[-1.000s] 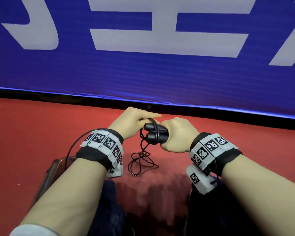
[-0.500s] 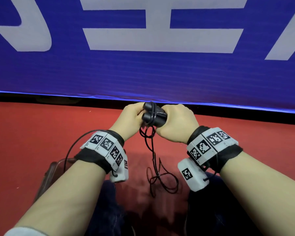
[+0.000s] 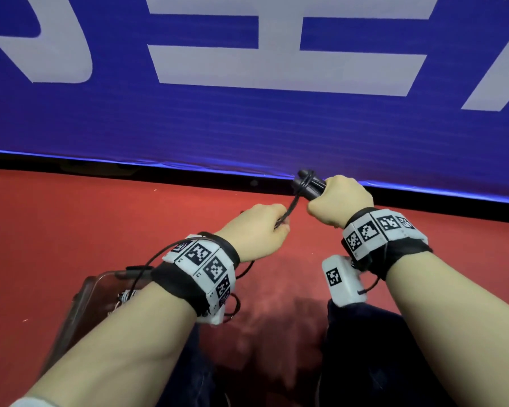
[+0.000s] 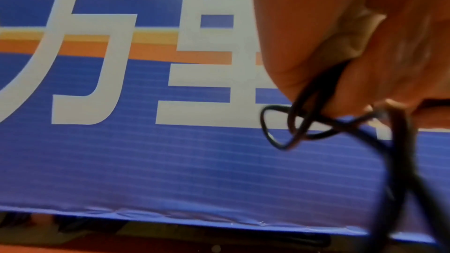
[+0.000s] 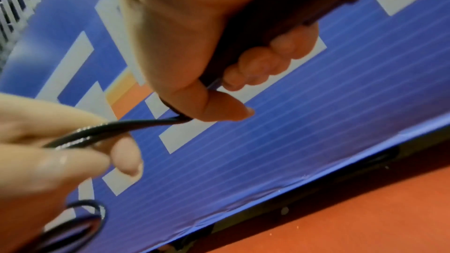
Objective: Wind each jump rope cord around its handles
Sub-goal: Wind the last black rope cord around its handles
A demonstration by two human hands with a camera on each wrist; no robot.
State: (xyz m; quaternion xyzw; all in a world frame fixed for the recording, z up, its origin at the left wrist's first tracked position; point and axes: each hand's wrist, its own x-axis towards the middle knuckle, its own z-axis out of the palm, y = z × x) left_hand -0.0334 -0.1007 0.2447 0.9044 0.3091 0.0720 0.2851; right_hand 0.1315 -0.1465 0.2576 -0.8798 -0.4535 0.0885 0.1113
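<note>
Behind, blue banner [image 4: 170,170] reads "万"; right hand [image 3: 340,198] grips handles [image 3: 309,183].

This looks like a sports hall or event venue rather than a home or office. The main sign is a large blue printed banner [image 3: 247,127] with huge white block characters, stretched as a barrier; the left wrist view shows an orange and yellow stripe [image 4: 151,49] running across it behind the characters. Directly below the banner's lower edge lies a dark gap, and from there a red carpet-like floor [image 3: 71,224] spreads toward the person, who sits low on it with dark-trousered legs out in front. Up beyond the banner's top corner, the right wrist view catches a white slatted railing or fence [image 5: 17,1].
</note>
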